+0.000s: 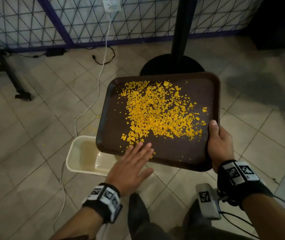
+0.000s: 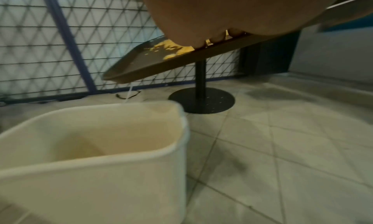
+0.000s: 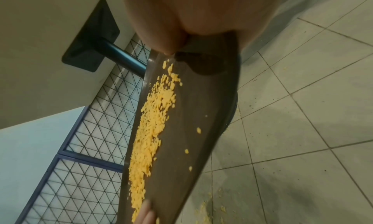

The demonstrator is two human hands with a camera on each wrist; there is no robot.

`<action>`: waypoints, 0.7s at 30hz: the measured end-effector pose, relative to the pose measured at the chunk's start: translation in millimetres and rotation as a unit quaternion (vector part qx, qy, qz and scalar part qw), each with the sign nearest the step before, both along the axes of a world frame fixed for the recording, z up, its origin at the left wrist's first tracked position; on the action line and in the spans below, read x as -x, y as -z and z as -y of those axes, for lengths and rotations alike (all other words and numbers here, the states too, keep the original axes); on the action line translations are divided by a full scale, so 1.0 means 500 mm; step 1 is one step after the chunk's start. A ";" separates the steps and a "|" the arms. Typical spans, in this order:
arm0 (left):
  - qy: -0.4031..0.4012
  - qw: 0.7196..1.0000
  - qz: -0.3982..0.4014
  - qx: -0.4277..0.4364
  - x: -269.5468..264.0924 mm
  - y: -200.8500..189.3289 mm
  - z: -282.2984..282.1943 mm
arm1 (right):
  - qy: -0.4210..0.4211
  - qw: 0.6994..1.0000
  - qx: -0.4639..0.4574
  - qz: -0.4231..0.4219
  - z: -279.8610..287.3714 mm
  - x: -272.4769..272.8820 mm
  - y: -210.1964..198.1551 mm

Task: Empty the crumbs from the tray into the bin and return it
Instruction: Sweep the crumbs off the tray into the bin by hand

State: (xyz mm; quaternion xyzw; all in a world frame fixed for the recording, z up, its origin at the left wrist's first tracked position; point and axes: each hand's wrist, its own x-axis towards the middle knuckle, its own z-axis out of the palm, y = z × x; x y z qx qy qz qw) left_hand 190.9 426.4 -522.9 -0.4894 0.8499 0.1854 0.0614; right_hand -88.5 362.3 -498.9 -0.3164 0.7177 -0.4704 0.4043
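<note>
The floor (image 1: 34, 129) is tiled, with a few stray yellow bits on it, and a black pedestal base (image 1: 172, 65) stands beyond the work.

I hold the brown tray (image 1: 181, 153) in the air over the floor, sloped so its left edge is lowest and overhangs the cream bin (image 1: 79, 153). The left wrist view shows that low corner above and beyond the bin's far rim. I judge the slope is there to make the load slide toward the bin mouth without spilling over the sides.

The yellow crumbs (image 1: 157, 111) lie spread across the tray's middle, none seen in the bin yet. The slope alone does not seem to be moving them, so the emptying step is only beginning.

My right hand (image 1: 219, 144) grips the tray's near right corner, thumb on top of the rim, fingers underneath out of sight. It carries the whole tray and sets the slope.

My left hand (image 1: 131, 167) is flat, fingers straight and together, fingertips touching the tray surface at the near edge of the crumb patch. It grips nothing. I judge it is posed to sweep crumbs leftward toward the bin.
</note>
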 end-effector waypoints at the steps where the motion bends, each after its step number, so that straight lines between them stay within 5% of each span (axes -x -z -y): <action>1: -0.013 1.000 0.003 0.000 -0.024 0.001 0.000 | -0.002 1.000 -0.001 0.000 0.000 0.000 0.002; 6: -0.062 0.996 -0.046 0.042 -0.020 -0.024 0.013 | -0.004 1.000 -0.004 0.007 -0.001 -0.008 0.003; 13: 0.088 0.991 -0.066 0.076 0.167 -0.026 0.005 | -0.001 1.000 -0.004 0.011 0.000 -0.011 0.009; 21: -0.044 0.997 -0.026 0.048 -0.026 0.010 -0.014 | -0.006 1.000 -0.001 -0.001 0.001 0.001 0.005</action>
